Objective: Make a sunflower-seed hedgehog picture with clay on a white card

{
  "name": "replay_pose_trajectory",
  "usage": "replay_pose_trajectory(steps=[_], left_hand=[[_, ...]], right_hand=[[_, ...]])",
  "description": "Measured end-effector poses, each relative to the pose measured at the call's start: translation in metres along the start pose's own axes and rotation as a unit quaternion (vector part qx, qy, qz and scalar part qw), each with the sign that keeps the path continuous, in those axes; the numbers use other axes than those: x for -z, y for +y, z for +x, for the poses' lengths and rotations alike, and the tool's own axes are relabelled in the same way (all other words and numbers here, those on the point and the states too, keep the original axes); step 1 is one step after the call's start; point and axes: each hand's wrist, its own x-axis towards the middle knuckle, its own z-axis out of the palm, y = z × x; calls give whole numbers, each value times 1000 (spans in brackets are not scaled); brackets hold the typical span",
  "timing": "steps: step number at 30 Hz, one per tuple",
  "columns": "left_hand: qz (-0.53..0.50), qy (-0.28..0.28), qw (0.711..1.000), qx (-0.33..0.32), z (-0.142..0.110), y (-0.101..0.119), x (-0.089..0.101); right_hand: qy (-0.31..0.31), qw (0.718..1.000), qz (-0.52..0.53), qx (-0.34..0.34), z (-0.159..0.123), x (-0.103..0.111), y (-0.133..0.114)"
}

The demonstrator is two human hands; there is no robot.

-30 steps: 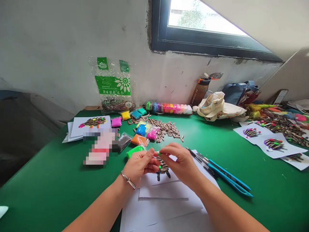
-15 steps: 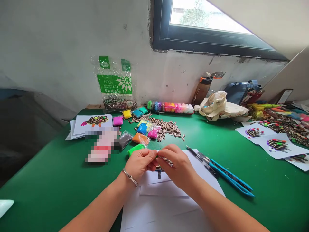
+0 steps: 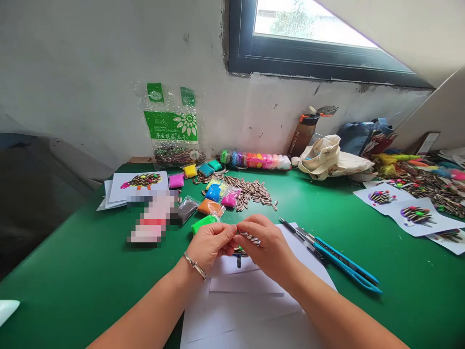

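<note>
My left hand [image 3: 214,240] and my right hand [image 3: 263,245] meet at the fingertips, both closed in a pinch. Whatever lies between the fingers is too small and covered to make out. Just beneath them is a seed picture [image 3: 250,237], striped sunflower seeds with a bit of green and a dark leg, partly hidden by my right hand. It rests on small white cards [image 3: 247,285] over a larger white sheet [image 3: 218,325]. Behind my left hand lies a bright green clay packet [image 3: 203,224], close to the wrist side of the fingers.
Coloured clay packets [image 3: 210,207] and loose sunflower seeds [image 3: 254,191] lie beyond my hands. Right of the sheet are a pen [image 3: 292,229] and blue tweezers [image 3: 345,264]. Finished seed pictures [image 3: 145,186] sit left, others [image 3: 417,216] right. A bottle [image 3: 303,135] leans at the wall.
My hands stay pinched together over the seed picture, with only a slight shift of the fingers. The whole view has moved very slightly.
</note>
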Motion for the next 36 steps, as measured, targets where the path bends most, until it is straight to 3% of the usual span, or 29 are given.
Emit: replay_pose_trajectory(steps=[6,12,17,23,31,36], left_hand=[[22,6,1000,-2,0,-3,1],[53,57,996,-33,-1,5,6],[85,62,994,-37,0,5,6],[91,59,993,-52,2,3,7],[89,61,993,-57,4,1,10],[81,62,993,-66,7,-1,13]], right_hand=[[-4,999,16,-28,1,1,1],[58,989,80,-109,6,22,15],[34,980,103,-167,6,25,21],[-57,984,66,-158,7,26,16],[-26,989,-29,-139,6,25,29],[-60,989,-82,-105,6,25,30]])
